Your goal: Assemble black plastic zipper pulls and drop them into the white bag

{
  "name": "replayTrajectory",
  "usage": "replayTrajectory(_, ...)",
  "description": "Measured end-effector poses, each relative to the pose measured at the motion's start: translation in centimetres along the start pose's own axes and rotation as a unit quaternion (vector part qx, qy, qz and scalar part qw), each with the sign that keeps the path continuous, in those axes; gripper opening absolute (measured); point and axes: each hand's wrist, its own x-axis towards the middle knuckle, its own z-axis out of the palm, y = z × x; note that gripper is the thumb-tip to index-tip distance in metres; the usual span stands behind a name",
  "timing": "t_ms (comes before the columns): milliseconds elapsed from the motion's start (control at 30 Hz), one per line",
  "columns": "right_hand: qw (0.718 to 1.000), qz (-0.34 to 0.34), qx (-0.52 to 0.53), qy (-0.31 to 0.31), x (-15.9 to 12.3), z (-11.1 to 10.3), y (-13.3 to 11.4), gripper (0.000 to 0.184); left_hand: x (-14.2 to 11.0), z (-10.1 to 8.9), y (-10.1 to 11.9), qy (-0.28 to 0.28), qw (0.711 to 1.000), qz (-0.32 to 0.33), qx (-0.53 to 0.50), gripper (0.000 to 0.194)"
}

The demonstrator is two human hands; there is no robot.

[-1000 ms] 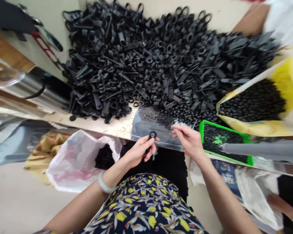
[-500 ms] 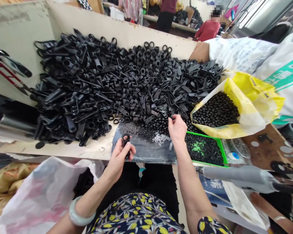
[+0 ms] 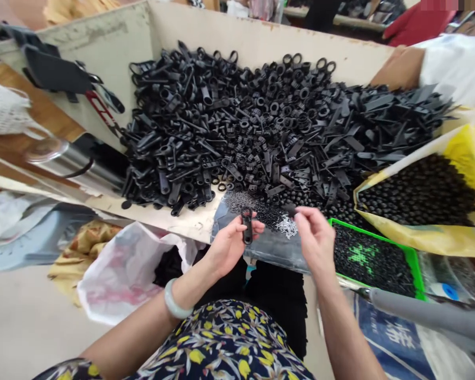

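My left hand (image 3: 230, 245) is closed round a black plastic lever-like part (image 3: 247, 230) with a rounded end and a hole, held upright over the dark mat (image 3: 267, 252). To its right, my right hand (image 3: 317, 238) pinches a small dark piece (image 3: 290, 209) between thumb and fingertips; its exact shape is blurred. Beneath that piece lies a little heap of silvery pins (image 3: 287, 227). Tiny metal and black bits (image 3: 243, 202) are spread on the mat behind my left hand. A large pile of black plastic parts (image 3: 237, 121) rises beyond both hands.
At right stand a green tray (image 3: 418, 272) of small black pieces and a yellow-white bag (image 3: 447, 229) of black balls. A grey cylindrical tool (image 3: 415, 306) sits nearer me. A steel flask (image 3: 69, 163) lies at left, above a white bag (image 3: 114, 290).
The view has swung left. My right hand has come back from the pile toward my left hand with a small dark piece. My left hand still holds the lever-like part, now turned more upright.
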Motion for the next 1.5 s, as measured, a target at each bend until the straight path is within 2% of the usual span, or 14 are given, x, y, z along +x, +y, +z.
replayTrajectory(33,0.997,-0.012,0.046,-0.054,-1.8,0.7,-0.4,0.024,-0.1,-0.1,-0.1,-0.002,1.000,0.004,-0.006,0.040)
replayTrajectory(100,0.991,0.009,0.092,-0.092,-5.1,2.2,-0.7,0.020,-0.4,-0.1,-0.5,-0.006,1.000,0.020,-0.009,0.041)
replayTrajectory(167,0.986,0.059,0.132,-0.083,-7.3,3.5,-0.4,0.019,-0.8,0.0,-0.8,-0.007,0.999,0.040,0.000,0.045)
replayTrajectory(267,0.972,0.116,0.187,-0.085,-8.7,4.7,0.2,0.021,-1.3,0.1,-1.4,-0.004,0.998,0.060,0.027,0.048)
replayTrajectory(500,0.949,0.166,0.251,-0.096,-8.6,5.3,0.2,0.023,-1.9,0.5,-2.6,-0.004,0.997,0.043,0.064,0.042)
replayTrajectory(667,0.933,0.207,0.285,-0.068,-8.8,5.8,-0.1,0.035,-1.8,0.5,-3.0,-0.003,0.996,0.046,0.080,0.047)
replayTrajectory(767,0.927,0.211,0.305,-0.052,-8.8,5.8,-0.2,0.031,-1.9,0.5,-3.2,-0.003,0.995,0.042,0.086,0.045)
replayTrajectory(1067,0.930,0.215,0.292,-0.057,-9.1,5.6,0.0,0.025,-2.2,0.7,-3.3,-0.011,0.997,0.023,0.071,0.043)
replayTrajectory(1233,0.938,0.206,0.276,-0.036,-9.3,5.6,-0.7,0.027,-2.2,0.8,-3.7,0.005,0.992,0.055,0.110,0.041)
replayTrajectory(1400,0.942,0.196,0.273,0.011,-9.5,6.2,-1.5,0.032,-2.4,0.7,-3.8,0.039,0.981,0.095,0.165,0.034)
replayTrajectory(1500,0.943,0.199,0.266,-0.017,-9.9,6.2,-1.4,0.029,-2.4,0.4,-3.5,0.039,0.969,0.116,0.217,0.032)
